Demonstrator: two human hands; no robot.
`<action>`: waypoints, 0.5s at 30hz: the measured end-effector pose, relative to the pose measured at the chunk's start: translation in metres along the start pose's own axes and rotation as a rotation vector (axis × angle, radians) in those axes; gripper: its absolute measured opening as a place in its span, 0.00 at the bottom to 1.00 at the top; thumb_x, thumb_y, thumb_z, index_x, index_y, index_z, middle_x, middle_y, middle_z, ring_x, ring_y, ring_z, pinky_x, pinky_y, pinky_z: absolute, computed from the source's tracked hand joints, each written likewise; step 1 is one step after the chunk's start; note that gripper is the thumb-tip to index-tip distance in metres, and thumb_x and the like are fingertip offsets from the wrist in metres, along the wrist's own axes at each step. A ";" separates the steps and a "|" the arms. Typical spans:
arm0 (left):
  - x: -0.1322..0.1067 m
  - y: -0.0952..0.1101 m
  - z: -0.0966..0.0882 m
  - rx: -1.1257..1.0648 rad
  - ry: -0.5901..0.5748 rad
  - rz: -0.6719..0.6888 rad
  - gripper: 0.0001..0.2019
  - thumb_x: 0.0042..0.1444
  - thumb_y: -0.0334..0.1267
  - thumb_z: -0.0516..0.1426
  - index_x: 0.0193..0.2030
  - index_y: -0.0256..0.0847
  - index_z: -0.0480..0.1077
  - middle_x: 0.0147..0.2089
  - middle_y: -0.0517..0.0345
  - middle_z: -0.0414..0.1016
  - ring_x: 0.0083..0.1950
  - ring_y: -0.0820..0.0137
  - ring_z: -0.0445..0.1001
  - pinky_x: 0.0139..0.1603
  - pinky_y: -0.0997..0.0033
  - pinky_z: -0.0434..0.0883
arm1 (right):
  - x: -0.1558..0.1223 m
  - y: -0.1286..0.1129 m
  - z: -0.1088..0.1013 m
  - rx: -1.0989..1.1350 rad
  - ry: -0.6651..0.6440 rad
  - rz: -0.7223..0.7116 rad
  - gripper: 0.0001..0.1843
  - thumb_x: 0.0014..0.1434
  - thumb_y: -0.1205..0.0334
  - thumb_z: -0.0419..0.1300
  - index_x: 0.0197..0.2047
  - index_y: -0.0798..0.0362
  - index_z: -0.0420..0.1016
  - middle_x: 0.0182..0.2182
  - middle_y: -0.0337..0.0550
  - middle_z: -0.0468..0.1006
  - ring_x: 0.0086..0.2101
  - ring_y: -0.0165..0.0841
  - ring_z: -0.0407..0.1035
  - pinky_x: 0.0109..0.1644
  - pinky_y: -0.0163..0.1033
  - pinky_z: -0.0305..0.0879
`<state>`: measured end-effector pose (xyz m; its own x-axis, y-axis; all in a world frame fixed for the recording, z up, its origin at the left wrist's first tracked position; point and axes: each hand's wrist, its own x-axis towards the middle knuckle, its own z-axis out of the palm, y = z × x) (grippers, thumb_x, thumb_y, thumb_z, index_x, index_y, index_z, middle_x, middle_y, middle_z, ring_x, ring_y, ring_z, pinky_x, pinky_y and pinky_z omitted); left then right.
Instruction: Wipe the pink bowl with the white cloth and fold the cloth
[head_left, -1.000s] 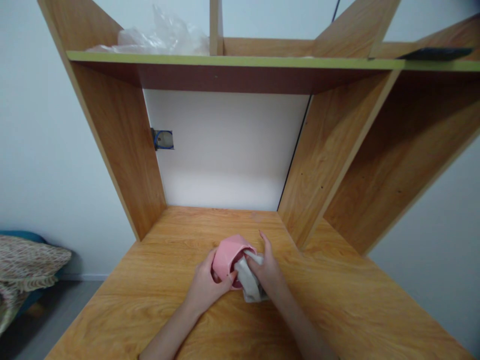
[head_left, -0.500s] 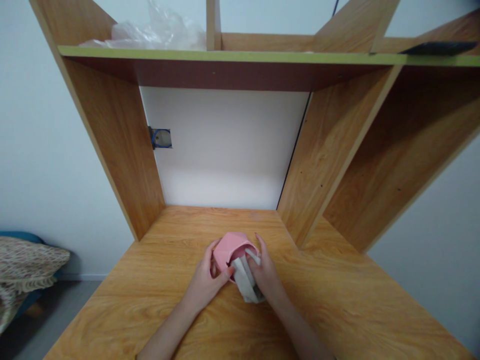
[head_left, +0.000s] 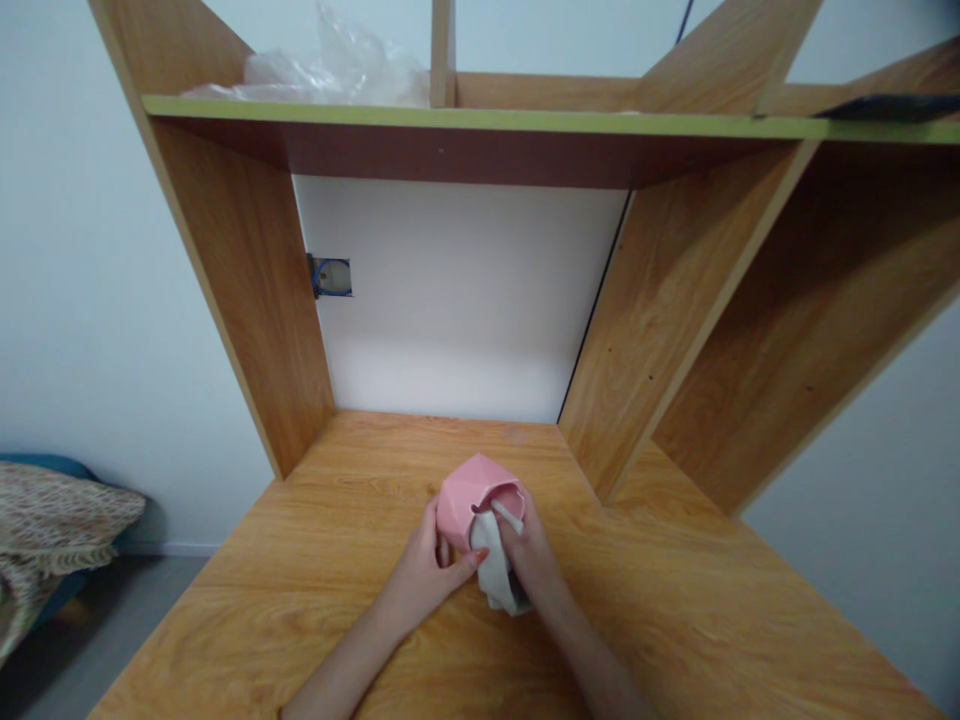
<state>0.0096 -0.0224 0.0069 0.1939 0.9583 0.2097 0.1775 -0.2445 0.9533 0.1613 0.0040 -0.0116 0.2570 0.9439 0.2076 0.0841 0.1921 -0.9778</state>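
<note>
A pink faceted pot (head_left: 474, 490) is tilted over the desk, its opening turned toward me and to the right. My left hand (head_left: 435, 560) grips it from the left, with the thumb along the lower rim. A light grey cloth (head_left: 495, 570) is partly inside the opening and hangs down below it. My right hand (head_left: 527, 545) is closed on the cloth at the right side of the rim, with some of its fingers hidden inside or behind the pot.
The wooden desk (head_left: 315, 590) spreads around both hands. Upright panels (head_left: 240, 290) stand at its back. Clear plastic wrap (head_left: 337, 70) lies on the shelf above. A wall box with blue wire (head_left: 332, 277) shows at the back left. A patterned fringed fabric (head_left: 64, 510) sits at far left.
The pot has turned slightly in my left hand, a pointed facet now uppermost. My right hand has closed in on the rim with the cloth. The view has shifted a little.
</note>
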 end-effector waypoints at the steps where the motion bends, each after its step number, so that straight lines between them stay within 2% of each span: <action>1: 0.000 0.000 0.000 0.005 0.013 0.002 0.31 0.47 0.51 0.60 0.53 0.37 0.58 0.24 0.69 0.60 0.22 0.79 0.55 0.21 0.79 0.54 | -0.001 -0.001 0.000 0.001 -0.005 0.009 0.31 0.48 0.57 0.57 0.56 0.53 0.60 0.49 0.49 0.72 0.49 0.41 0.67 0.54 0.45 0.62; 4: 0.001 0.000 -0.001 0.032 0.061 0.025 0.26 0.47 0.51 0.60 0.48 0.36 0.61 0.23 0.69 0.60 0.22 0.79 0.56 0.22 0.79 0.56 | -0.001 -0.005 -0.001 -0.006 -0.031 0.025 0.37 0.47 0.58 0.58 0.60 0.54 0.54 0.47 0.49 0.73 0.46 0.40 0.69 0.50 0.42 0.65; 8: 0.002 0.001 -0.004 0.078 0.103 0.020 0.25 0.46 0.50 0.60 0.45 0.36 0.63 0.21 0.69 0.60 0.20 0.79 0.56 0.20 0.79 0.55 | -0.001 -0.014 -0.006 -0.060 -0.062 0.032 0.43 0.48 0.59 0.58 0.64 0.56 0.45 0.36 0.43 0.77 0.33 0.37 0.73 0.38 0.39 0.69; 11: 0.002 0.000 -0.005 0.064 0.116 0.002 0.25 0.45 0.49 0.61 0.46 0.36 0.64 0.21 0.68 0.62 0.19 0.79 0.57 0.19 0.80 0.55 | 0.001 -0.019 -0.009 -0.126 -0.053 0.036 0.44 0.47 0.59 0.58 0.65 0.56 0.45 0.32 0.40 0.77 0.28 0.35 0.71 0.32 0.37 0.68; 15: 0.002 -0.002 -0.004 0.013 0.120 0.011 0.26 0.44 0.47 0.61 0.48 0.36 0.64 0.29 0.60 0.71 0.25 0.75 0.67 0.24 0.78 0.64 | 0.001 -0.023 -0.012 -0.200 -0.048 -0.005 0.42 0.48 0.59 0.58 0.64 0.57 0.48 0.25 0.36 0.75 0.24 0.35 0.70 0.28 0.37 0.66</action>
<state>0.0053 -0.0195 0.0062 0.0790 0.9661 0.2458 0.1890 -0.2567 0.9478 0.1714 -0.0031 0.0113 0.2099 0.9558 0.2062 0.2764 0.1443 -0.9502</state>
